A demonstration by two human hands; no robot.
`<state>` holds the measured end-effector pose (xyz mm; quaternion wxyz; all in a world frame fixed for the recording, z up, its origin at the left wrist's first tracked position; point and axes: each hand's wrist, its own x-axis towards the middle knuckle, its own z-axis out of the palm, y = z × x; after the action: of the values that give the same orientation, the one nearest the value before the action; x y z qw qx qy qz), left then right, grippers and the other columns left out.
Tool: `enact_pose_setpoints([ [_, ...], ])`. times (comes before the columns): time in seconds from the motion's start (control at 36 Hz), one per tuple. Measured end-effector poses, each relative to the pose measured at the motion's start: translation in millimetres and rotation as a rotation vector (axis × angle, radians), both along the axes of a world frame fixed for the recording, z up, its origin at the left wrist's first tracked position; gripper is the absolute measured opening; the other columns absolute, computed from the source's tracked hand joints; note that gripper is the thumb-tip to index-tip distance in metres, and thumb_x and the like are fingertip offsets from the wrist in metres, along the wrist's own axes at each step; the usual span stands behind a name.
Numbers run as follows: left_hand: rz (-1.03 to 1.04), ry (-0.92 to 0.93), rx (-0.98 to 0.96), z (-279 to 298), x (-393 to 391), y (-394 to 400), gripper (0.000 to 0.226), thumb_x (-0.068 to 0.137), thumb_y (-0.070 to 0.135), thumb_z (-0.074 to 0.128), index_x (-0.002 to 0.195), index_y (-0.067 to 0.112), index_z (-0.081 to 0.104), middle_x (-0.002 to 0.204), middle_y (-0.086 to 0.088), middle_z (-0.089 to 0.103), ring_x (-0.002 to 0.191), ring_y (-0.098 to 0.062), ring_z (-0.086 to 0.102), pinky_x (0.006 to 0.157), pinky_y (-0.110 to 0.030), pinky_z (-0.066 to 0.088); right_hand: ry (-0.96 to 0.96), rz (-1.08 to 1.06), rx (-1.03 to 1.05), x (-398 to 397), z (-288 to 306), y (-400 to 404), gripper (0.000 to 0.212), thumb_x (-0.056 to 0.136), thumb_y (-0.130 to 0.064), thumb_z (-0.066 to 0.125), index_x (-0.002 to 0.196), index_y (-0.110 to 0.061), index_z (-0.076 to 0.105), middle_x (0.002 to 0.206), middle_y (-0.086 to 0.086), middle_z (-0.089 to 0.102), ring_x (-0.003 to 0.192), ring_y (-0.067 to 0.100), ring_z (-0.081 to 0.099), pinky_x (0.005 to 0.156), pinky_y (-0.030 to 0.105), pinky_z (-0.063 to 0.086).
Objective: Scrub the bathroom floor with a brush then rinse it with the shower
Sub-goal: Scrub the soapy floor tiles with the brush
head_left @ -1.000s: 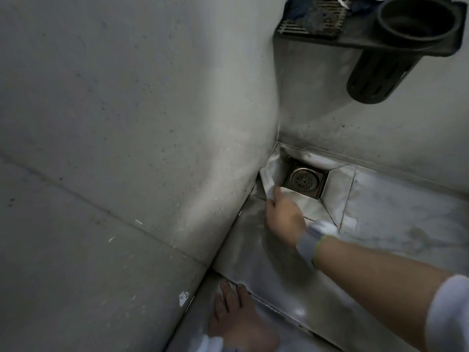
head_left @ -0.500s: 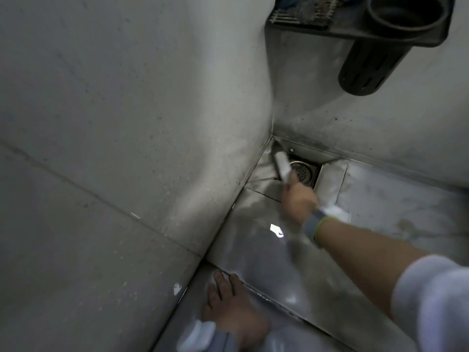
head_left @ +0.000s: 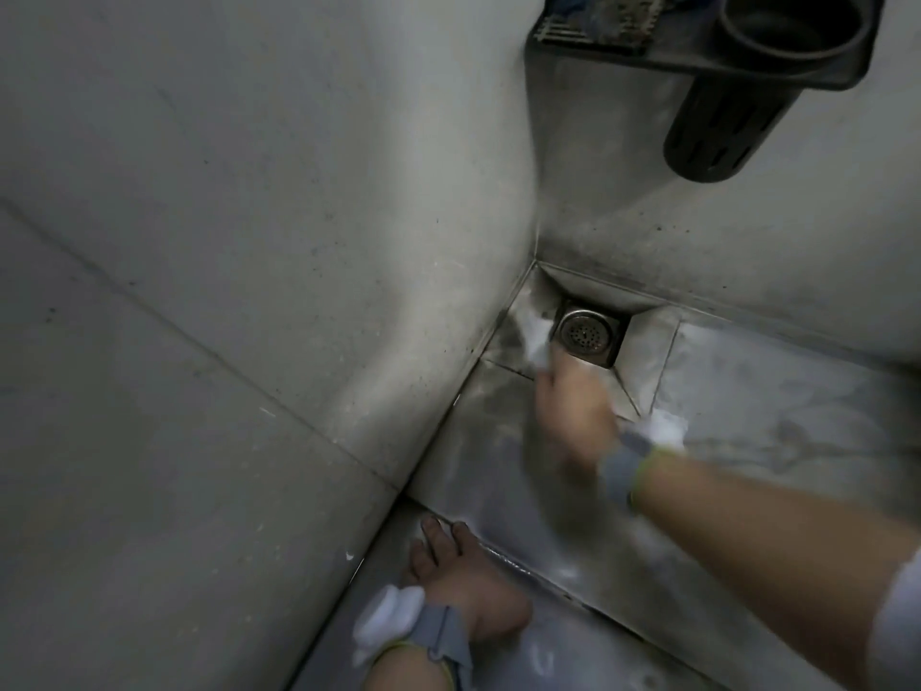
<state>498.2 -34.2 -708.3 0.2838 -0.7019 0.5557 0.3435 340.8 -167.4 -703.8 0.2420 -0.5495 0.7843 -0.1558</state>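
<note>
At the corner where the two walls meet, my right hand [head_left: 573, 416] reaches out over the wet floor [head_left: 772, 431], blurred by motion. Its grip is clenched round a white brush [head_left: 537, 339], whose head shows just beyond my knuckles. The brush head lies on the sloped tile immediately left of the drain [head_left: 588, 336], touching or nearly touching its metal edge; the blur does not let me say which. The drain is a square steel plate with a round perforated strainer, set in a recess tight against the back wall.

My left hand [head_left: 458, 581] rests flat on the floor near the lower edge of view, fingers straight and spread toward the corner, its grip released and holding nothing. It sits just this side of a dark groove [head_left: 548, 581] that runs across the floor, with a shine of water along it.

Both wrists carry a grey strap with a white pad attached. A white sleeve [head_left: 897, 625] shows on my right arm at the frame's edge.

Above the drain, a black shelf [head_left: 697, 67] is fixed to the back wall, with a slotted black cup holder [head_left: 717, 137] hanging through it. The wall surfaces [head_left: 249, 241] are grey and speckled with dark spots.
</note>
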Motion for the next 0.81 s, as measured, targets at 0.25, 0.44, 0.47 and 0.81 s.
enact_pose_setpoints([
  [0.25,-0.013,0.090,0.043,8,9,2,0.100,0.085,0.046,0.047,0.163,0.017,-0.008,0.167,-0.012,-0.026,0.156,-0.036,-0.016,0.125,-0.050,0.000,0.002,-0.097,0.158,-80,5,-1,0.055,0.102,-0.060,0.033,0.131,-0.021,0.060,0.119,0.020,0.068,0.110,0.038,0.063,0.096,0.043,0.050],
  [0.44,-0.021,0.173,-0.013,19,18,5,0.097,0.084,0.046,0.053,0.164,0.022,0.002,0.170,-0.009,-0.016,0.158,-0.033,-0.004,0.126,-0.048,0.010,-0.124,-0.149,0.031,-70,39,58,0.044,0.100,-0.042,0.054,0.139,-0.021,0.055,0.131,0.015,0.064,0.122,0.038,0.058,0.100,0.045,0.047],
  [0.47,-0.020,0.192,-0.039,24,24,10,0.095,0.084,0.048,0.054,0.164,0.027,0.006,0.171,-0.007,-0.011,0.158,-0.032,0.001,0.126,-0.048,0.014,-0.165,-0.179,0.042,-58,42,75,0.044,0.098,-0.043,0.058,0.136,-0.022,0.058,0.129,0.013,0.066,0.120,0.036,0.060,0.099,0.044,0.048],
  [0.81,0.073,0.323,-0.028,157,21,118,0.080,0.083,0.046,0.052,0.159,0.035,0.030,0.159,-0.001,0.044,0.143,-0.029,0.043,0.114,-0.039,0.039,-0.492,-0.437,0.344,27,139,283,0.028,0.096,-0.046,0.051,0.099,-0.022,0.064,0.082,-0.003,0.066,0.083,0.027,0.064,0.075,0.036,0.051],
])
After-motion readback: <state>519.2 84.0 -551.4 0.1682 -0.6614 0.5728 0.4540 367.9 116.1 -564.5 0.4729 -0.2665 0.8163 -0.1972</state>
